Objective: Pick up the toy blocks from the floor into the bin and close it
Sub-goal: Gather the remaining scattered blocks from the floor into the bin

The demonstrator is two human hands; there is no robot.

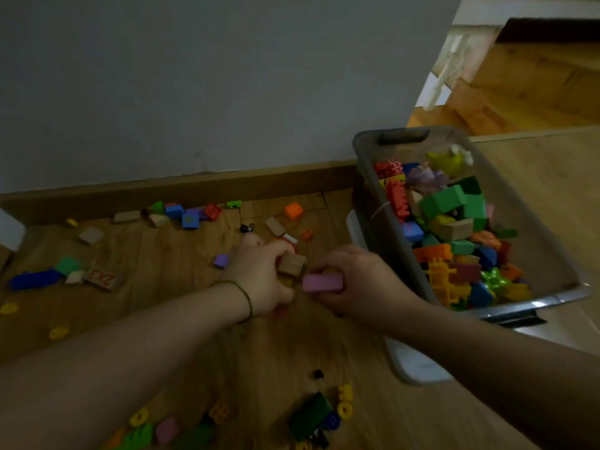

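Left hand point(259, 277) gripping wooden block point(292, 265), right hand point(360, 280) gripping pink block point(322, 282), scattered blocks point(190, 220) around, bin point(365, 190) beside.

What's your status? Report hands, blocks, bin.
Left hand grips wooden block. Right hand grips pink block. Bin open, part full. Many blocks on floor.

You have one marking you can read: "2x3" in red on the top face of a flat wooden block point(103, 278) lying on the floor point(168, 261) at your far left, turned upside down from where you look. A blue block point(190, 220) near the skirting point(181, 190) carries a greenish mark and the red block point(212, 211) just beside it a round one, both too blurred to read. Inside the bin point(363, 177), a blue cube point(412, 231) shows a faint pink sign that you cannot make out either
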